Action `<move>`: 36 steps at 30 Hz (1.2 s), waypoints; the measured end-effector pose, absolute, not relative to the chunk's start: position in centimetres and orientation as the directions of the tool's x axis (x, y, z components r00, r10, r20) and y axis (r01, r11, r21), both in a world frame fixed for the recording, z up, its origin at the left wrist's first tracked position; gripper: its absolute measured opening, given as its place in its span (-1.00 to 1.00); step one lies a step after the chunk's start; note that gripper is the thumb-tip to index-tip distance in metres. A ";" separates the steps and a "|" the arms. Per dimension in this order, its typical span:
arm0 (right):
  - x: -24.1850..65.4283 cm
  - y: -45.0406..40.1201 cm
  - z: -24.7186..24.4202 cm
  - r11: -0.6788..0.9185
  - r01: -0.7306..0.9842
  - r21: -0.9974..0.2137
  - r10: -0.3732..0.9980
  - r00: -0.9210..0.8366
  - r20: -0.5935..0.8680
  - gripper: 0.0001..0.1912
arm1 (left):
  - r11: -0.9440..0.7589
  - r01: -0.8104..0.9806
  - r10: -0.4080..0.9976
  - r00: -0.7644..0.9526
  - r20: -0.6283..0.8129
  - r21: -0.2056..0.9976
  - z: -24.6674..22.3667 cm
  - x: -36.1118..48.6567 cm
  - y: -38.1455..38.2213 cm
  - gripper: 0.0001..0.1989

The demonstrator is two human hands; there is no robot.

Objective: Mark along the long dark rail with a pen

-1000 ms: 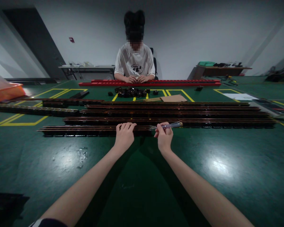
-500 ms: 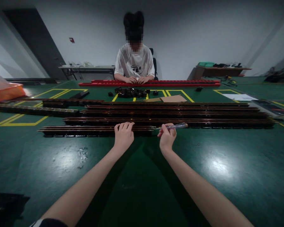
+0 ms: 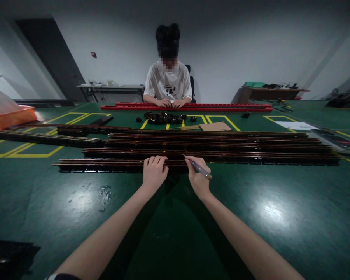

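My left hand (image 3: 155, 173) lies over the right part of the nearest long dark strip (image 3: 99, 165), fingers curled across its top and thumb at the near side. This strip has thin copper-coloured rails along it. In my right hand (image 3: 198, 177) is a slim screwdriver (image 3: 201, 169) with a clear, purplish handle, pinched near its front. Its thin tip points up and to the left, at the strip's right end; whether it touches the strip I cannot tell. The handle's brownish end sticks out toward the lower right.
More long dark strips (image 3: 251, 158) lie in parallel rows behind. Beyond are a cardboard piece (image 3: 215, 126), a heap of small black parts (image 3: 163, 118) and red rails (image 3: 221, 108), where a co-worker (image 3: 168, 83) sits. An orange bin (image 3: 11, 116) stands left, white paper (image 3: 296, 125) right.
My right hand has moved left, closer to my left hand. The screwdriver has swung from nearly level to a slant, its handle end now lower. My left hand stays on the strip.
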State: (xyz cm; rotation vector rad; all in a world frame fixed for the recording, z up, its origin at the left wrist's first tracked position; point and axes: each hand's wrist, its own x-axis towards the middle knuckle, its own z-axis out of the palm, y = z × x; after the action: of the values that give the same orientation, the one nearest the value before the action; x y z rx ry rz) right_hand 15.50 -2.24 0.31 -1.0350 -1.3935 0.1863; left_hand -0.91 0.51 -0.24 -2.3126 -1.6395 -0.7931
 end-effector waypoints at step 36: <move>15.9 -1.0 -0.8 0.079 0.959 -0.273 0.790 0.107 0.604 -0.69 | -0.473 0.865 0.794 0.339 0.504 0.164 -0.7 -0.7 0.8 -0.59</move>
State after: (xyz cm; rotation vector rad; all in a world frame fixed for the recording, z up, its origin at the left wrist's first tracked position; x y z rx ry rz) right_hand 15.92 -1.05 -0.85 -1.7427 -1.7148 -0.3340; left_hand -0.72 0.77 -0.71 -2.4593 -1.5342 -0.8062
